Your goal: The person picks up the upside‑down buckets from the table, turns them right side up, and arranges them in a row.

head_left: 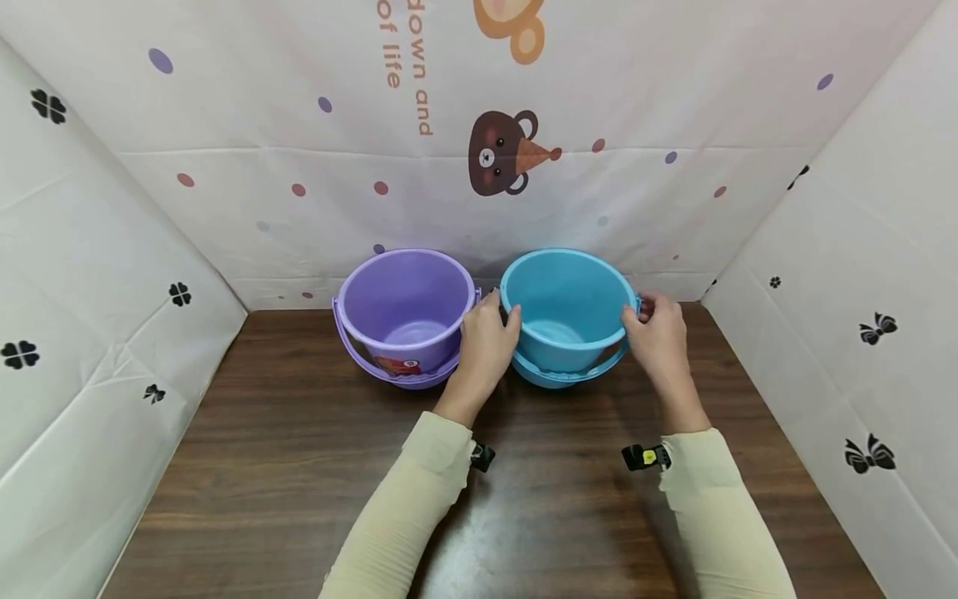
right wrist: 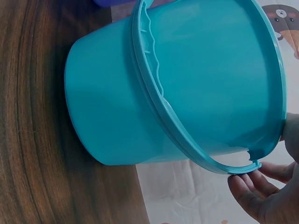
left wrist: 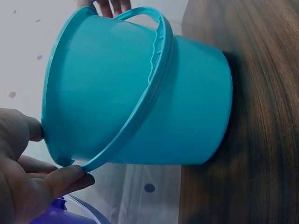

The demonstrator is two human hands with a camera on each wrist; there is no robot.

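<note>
A light blue plastic bucket (head_left: 561,358) stands upright on the wooden table, its handle (head_left: 572,376) lowered against the front. My left hand (head_left: 485,345) grips its left rim, where the handle joins; in the left wrist view the thumb is at the rim and the fingers lie by the handle's end. On the opposite side my right hand (head_left: 660,337) holds the rim and handle joint in the same way, as the right wrist view shows. Close by on the left stands a purple bucket (head_left: 407,291), handle down, with a red label (head_left: 398,366) partly behind its handle. Both buckets look empty inside.
The dark wooden table (head_left: 314,499) stretches out in front of the buckets. Right behind them rises a white printed backdrop (head_left: 224,241). White patterned side walls (head_left: 67,333) border the table on the left and right.
</note>
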